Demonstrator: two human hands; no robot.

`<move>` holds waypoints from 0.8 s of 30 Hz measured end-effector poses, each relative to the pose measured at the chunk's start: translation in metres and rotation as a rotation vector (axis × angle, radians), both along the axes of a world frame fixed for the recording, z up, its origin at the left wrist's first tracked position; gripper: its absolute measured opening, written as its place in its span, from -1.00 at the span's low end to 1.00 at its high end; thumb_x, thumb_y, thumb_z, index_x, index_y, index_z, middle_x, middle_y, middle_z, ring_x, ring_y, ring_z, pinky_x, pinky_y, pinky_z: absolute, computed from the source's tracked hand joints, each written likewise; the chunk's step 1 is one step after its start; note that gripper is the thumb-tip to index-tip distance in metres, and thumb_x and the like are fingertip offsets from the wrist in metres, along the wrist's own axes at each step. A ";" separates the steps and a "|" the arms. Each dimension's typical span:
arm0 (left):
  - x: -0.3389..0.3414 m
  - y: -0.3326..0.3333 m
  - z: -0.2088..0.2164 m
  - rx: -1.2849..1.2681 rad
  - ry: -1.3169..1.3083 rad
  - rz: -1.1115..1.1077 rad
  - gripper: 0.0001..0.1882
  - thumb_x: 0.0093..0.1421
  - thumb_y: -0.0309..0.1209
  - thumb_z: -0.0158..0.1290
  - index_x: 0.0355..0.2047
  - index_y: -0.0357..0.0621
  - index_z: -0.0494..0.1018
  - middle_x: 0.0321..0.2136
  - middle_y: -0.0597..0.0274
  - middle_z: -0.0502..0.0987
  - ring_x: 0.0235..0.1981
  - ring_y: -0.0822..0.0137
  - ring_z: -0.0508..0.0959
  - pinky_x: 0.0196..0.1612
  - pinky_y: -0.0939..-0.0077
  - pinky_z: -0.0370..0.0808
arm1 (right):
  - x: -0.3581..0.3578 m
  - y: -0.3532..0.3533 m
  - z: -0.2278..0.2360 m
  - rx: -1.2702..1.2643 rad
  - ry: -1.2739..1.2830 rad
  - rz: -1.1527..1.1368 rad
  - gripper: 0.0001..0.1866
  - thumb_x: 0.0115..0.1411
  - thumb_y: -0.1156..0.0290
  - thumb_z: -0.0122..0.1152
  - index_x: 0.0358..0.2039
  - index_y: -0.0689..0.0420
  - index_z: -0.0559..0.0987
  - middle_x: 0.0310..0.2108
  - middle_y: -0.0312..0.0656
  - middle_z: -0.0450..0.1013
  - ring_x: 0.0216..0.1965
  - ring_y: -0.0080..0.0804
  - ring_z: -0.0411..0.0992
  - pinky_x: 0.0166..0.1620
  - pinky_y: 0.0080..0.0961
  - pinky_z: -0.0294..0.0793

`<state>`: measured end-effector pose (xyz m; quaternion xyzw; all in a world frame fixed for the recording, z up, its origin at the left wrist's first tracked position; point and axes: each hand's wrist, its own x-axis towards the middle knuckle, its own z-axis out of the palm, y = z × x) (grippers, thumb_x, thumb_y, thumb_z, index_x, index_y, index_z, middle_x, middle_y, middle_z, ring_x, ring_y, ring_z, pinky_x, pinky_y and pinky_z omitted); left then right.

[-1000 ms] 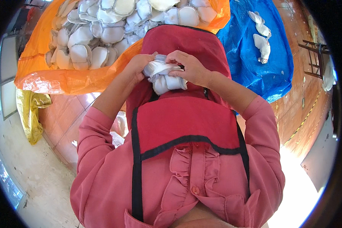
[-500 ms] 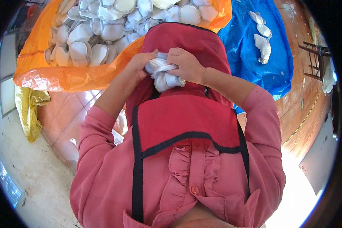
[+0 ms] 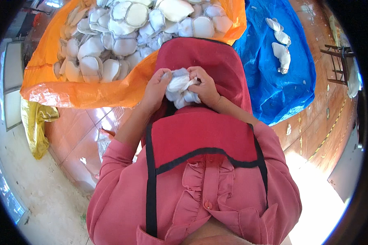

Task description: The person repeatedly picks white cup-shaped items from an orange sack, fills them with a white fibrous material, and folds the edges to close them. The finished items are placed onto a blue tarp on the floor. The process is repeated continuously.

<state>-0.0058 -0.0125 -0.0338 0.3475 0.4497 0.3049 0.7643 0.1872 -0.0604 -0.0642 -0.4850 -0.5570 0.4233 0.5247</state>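
Over my lap a bunched white cloth piece [image 3: 178, 86] with greyish patches is gripped between both hands. My left hand [image 3: 154, 90] is closed on its left side, thumb on top. My right hand [image 3: 205, 87] pinches a fold at its upper right with bent fingers. The lower end of the cloth hangs in a rounded lump toward the bib of my red apron [image 3: 204, 136]. Part of the cloth is hidden by my fingers.
Ahead and left, an orange sheet [image 3: 81, 96] bears a heap of flat, rounded white cloth pieces [image 3: 124, 45]. A blue sheet [image 3: 257, 85] at right carries several crumpled white cloth pieces [image 3: 283, 57]. A yellow bag [image 3: 37, 126] lies at far left; a dark wooden frame [image 3: 337, 65] stands at far right.
My hands and the cloth sit slightly lower in the picture. The right hand has turned, its fingers now curled at the upper right of the cloth. The view has shifted a little.
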 end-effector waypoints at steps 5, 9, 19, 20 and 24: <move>-0.012 0.041 0.056 0.397 0.576 -0.659 -0.59 0.23 -0.20 0.13 -0.02 -0.18 0.39 -0.23 0.30 0.52 -0.21 0.41 0.49 -0.11 0.47 0.44 | 0.011 0.018 0.032 0.029 -0.161 0.277 -0.74 -0.12 0.48 0.34 -0.38 0.15 0.49 -0.25 -0.07 0.42 -0.16 -0.12 0.43 -0.10 -0.34 0.44; -0.004 0.053 0.057 0.220 0.470 -0.670 -0.57 0.19 -0.20 0.18 -0.01 -0.16 0.44 -0.19 0.27 0.54 -0.20 0.44 0.50 -0.12 0.49 0.45 | 0.001 0.037 0.056 0.298 -0.307 0.244 -0.72 -0.15 0.48 0.35 -0.39 0.16 0.46 -0.33 -0.08 0.38 -0.24 -0.07 0.41 -0.19 -0.29 0.44; 0.007 0.038 0.071 0.667 0.347 -0.813 -0.83 0.16 -0.47 0.12 -0.21 -0.15 0.53 -0.37 0.28 0.53 -0.33 0.39 0.52 -0.25 0.51 0.45 | 0.021 0.004 0.059 -0.403 -0.037 0.451 -0.35 -0.07 0.29 0.46 0.01 0.17 0.35 -0.13 -0.17 0.42 -0.07 -0.39 0.40 0.02 -0.43 0.40; 0.010 0.038 0.075 0.829 0.352 -0.788 -0.82 0.13 -0.50 0.12 -0.22 -0.16 0.52 -0.37 0.24 0.52 -0.33 0.32 0.53 -0.25 0.49 0.46 | 0.024 0.002 0.054 -0.415 0.074 0.488 -0.36 -0.04 0.29 0.44 0.03 0.17 0.35 -0.12 -0.18 0.42 -0.06 -0.40 0.40 0.03 -0.43 0.39; 0.008 0.036 0.077 1.238 0.319 -0.614 -0.73 -0.03 -0.62 0.13 -0.25 -0.22 0.51 -0.36 0.08 0.49 -0.32 0.06 0.53 -0.24 0.39 0.49 | 0.044 0.012 0.046 -0.615 0.783 0.569 -0.59 0.35 0.14 0.06 0.08 0.12 0.38 -0.10 -0.29 0.41 -0.08 -0.55 0.39 0.01 -0.53 0.42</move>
